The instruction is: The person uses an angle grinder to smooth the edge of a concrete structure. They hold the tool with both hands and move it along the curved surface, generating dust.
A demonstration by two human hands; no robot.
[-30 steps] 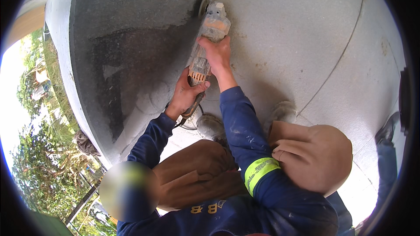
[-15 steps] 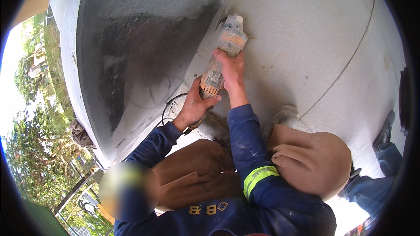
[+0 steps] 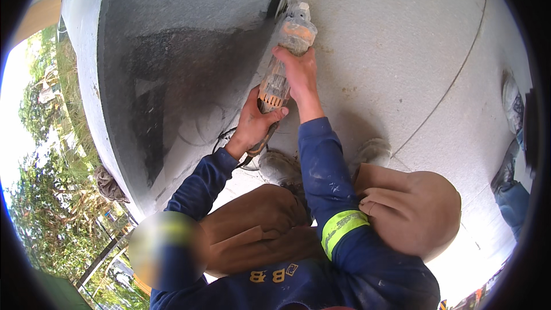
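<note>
A dusty orange-and-grey angle grinder (image 3: 276, 77) is held out in front of me in both hands. My left hand (image 3: 255, 121) wraps round its rear end, by the vent slots, with the thumb across the body. Farther up, my right hand (image 3: 298, 72) is closed round the body just behind the gear head. The grinder's disc (image 3: 281, 4) touches or lies very close to the far end of the dark-faced concrete wall (image 3: 189, 57); its exact contact cannot be made out. A black cord (image 3: 222, 136) loops beside my left wrist.
Pale concrete floor (image 3: 390, 51) spreads to the right, crossed by a thin dark line. My dusty shoes (image 3: 374, 152) and brown-trousered knees (image 3: 407, 209) are below. Another person's legs (image 3: 508, 195) stand at the right edge. Plants (image 3: 51, 189) and a bundled dark cloth (image 3: 109, 183) are left.
Both hands have pushed the grinder farther away and slightly left along the wall's base. Its disc now shows against the wall's end. The other person's legs have shifted at the right.
</note>
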